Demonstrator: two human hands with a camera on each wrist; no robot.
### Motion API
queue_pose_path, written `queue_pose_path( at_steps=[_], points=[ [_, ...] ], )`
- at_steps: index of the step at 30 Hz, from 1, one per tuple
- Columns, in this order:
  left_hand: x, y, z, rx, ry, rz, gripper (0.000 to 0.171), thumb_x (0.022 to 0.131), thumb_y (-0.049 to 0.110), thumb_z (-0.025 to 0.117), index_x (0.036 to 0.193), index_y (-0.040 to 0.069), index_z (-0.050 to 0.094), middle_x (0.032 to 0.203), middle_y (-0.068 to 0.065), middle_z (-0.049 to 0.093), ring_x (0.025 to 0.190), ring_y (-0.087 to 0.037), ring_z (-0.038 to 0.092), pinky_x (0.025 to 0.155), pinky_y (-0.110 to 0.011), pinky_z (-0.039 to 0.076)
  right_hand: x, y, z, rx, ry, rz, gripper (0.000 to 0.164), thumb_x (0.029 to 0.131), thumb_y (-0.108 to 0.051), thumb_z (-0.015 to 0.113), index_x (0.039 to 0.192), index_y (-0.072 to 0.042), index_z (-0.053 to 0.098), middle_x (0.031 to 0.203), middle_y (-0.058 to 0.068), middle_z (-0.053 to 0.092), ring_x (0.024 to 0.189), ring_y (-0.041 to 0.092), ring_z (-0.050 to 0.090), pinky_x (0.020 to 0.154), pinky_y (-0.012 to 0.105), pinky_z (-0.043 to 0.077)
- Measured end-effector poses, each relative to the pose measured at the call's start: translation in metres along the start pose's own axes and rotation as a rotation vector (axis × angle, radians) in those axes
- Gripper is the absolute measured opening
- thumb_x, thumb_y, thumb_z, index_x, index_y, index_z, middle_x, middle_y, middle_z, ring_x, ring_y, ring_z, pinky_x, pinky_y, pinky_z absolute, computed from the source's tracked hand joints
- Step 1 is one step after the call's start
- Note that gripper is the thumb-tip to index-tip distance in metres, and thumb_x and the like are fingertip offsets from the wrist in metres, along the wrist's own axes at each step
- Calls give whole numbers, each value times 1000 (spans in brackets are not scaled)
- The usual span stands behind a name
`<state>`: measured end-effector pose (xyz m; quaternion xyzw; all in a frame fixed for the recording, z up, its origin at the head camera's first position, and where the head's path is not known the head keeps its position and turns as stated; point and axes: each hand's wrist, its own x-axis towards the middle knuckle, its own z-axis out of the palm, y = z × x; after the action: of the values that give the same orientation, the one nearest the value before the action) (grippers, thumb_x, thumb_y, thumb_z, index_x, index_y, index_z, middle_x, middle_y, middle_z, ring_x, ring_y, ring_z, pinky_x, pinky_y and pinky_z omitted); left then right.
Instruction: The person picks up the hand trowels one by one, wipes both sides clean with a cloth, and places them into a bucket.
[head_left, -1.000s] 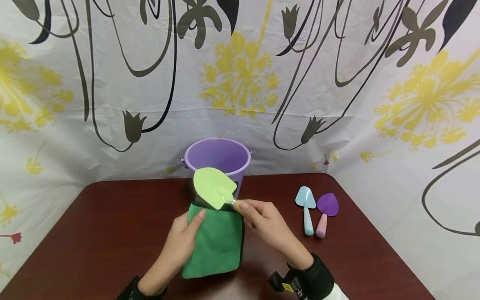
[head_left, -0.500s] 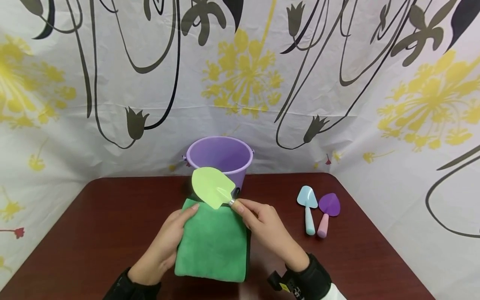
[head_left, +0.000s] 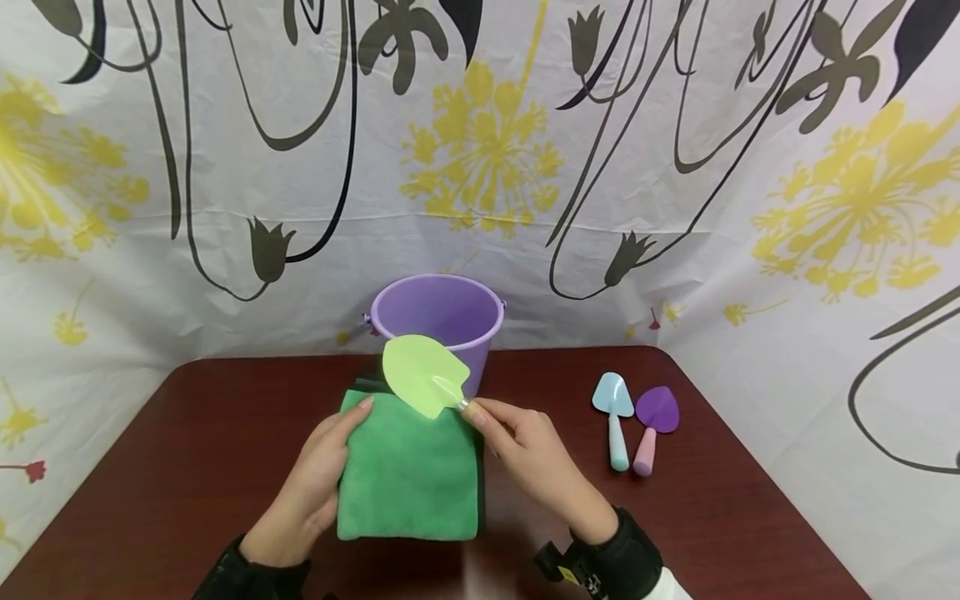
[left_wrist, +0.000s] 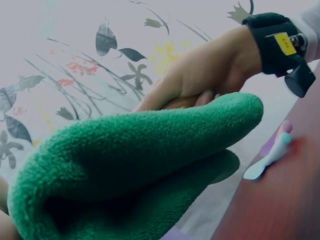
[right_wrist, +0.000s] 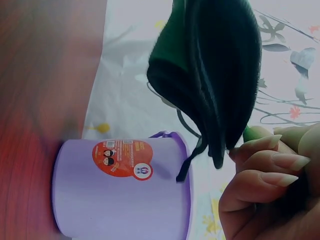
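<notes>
My left hand grips the left edge of a folded green towel, its thumb lying on top. In the left wrist view the towel is plush and folded over, with a dark hollow in the fold. My right hand pinches the wooden handle of a light green trowel. The trowel's blade points to the far left, above the towel's far edge and in front of the purple bucket. From the right wrist view, the right hand has curled fingers, and the towel's dark underside hangs beside them.
At the right of the dark red table lie a light blue trowel and a purple trowel with a pink handle. The bucket stands upright near the back edge, a red label on its wall. A patterned white curtain surrounds the table.
My left hand has moved left with the towel, which now lies squarer and shows more of its top. The trowel and right hand have shifted only slightly.
</notes>
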<state>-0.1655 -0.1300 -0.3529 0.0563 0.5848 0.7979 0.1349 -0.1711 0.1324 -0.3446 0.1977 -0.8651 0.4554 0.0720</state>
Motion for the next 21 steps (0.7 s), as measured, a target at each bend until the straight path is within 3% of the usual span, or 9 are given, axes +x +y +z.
queue_pose_path(
  at_steps=[5, 9, 14, 21],
  points=[
    [1, 5, -10, -46, 109, 33, 31, 106, 50, 45, 98, 23, 58, 86, 13, 61, 86, -2, 65, 85, -20, 57, 0, 1, 0, -18, 3, 29, 31, 101, -54, 53, 123, -39, 69, 63, -10, 53, 60, 6, 50, 54, 21, 42],
    [2, 7, -15, -87, 148, 41, 30, 106, 50, 44, 103, 24, 58, 93, 14, 61, 92, -1, 64, 88, -19, 56, 0, 2, 0, -32, -3, 43, 33, 101, -54, 54, 125, -37, 69, 63, -8, 55, 60, 5, 50, 55, 21, 43],
    [3, 8, -17, -89, 161, 58, 30, 106, 50, 44, 105, 24, 58, 95, 14, 61, 95, -1, 64, 89, -20, 56, 0, 2, -1, -48, 2, 33, 33, 101, -55, 53, 124, -37, 69, 66, -8, 57, 63, 6, 53, 58, 22, 46],
    [1, 4, -15, -55, 123, 107, 33, 107, 50, 42, 106, 21, 57, 94, 13, 62, 92, -2, 65, 87, -20, 58, 0, 2, -2, -56, 6, 10, 33, 102, -53, 53, 124, -36, 70, 74, -13, 61, 68, 6, 56, 63, 22, 49]
  ],
)
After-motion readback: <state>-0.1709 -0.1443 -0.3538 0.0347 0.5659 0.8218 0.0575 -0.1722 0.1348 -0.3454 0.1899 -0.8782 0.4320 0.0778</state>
